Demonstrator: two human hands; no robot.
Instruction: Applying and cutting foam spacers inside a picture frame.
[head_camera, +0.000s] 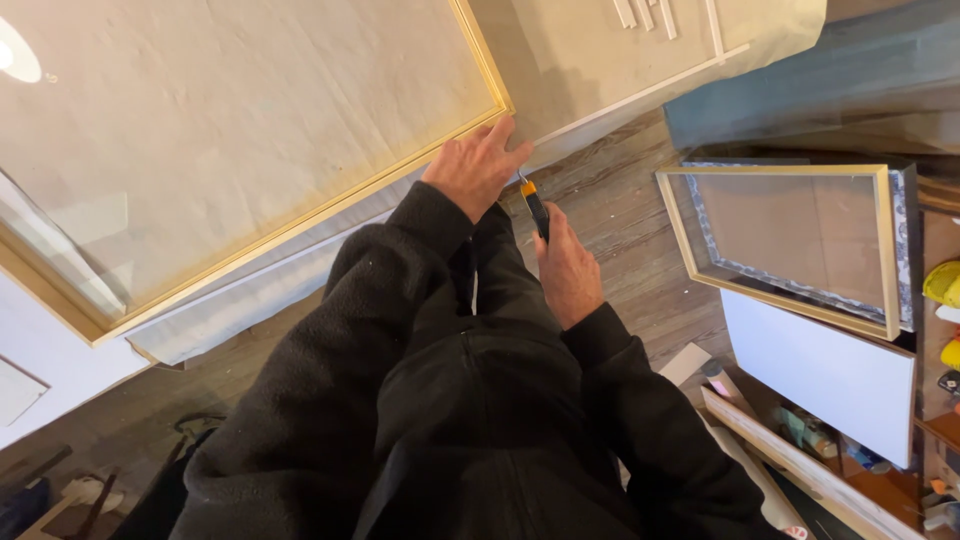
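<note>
left hand (478, 165): we've got it spread flat, fingers open, pressing on the near right corner of the big gold frame (300, 225), fingertips right up by the corner.

right hand (566, 270): closed around a utility knife (535, 205) with a black handle and orange collar, tip pointing at the frame edge just beside our left fingertips.

where the frame sits: it lies flat on a work table (590, 75) covered in cream paper, filling the left and far part of the view, with a glossy sheet over its face that reflects a ceiling light at far left.

blade vs fingers: this is the one that worries us. The tip is almost touching the left hand, so if the knife jumps, it probably goes straight into a finger.

blade vs frame: a slip sideways could score the gold finish or slice into the sheet, since the tip is right at the moulding.

frame sliding: only one hand pins it, and at a corner, so a hard push could make it pivot on the paper.

behind us: a smaller gold frame (790, 240) leans to the right above a white board (820, 365), with clutter on the wood floor (620, 220). Stepping back blind could knock those over.

can't tell: how far the blade is extended, it's too small to see.
</note>
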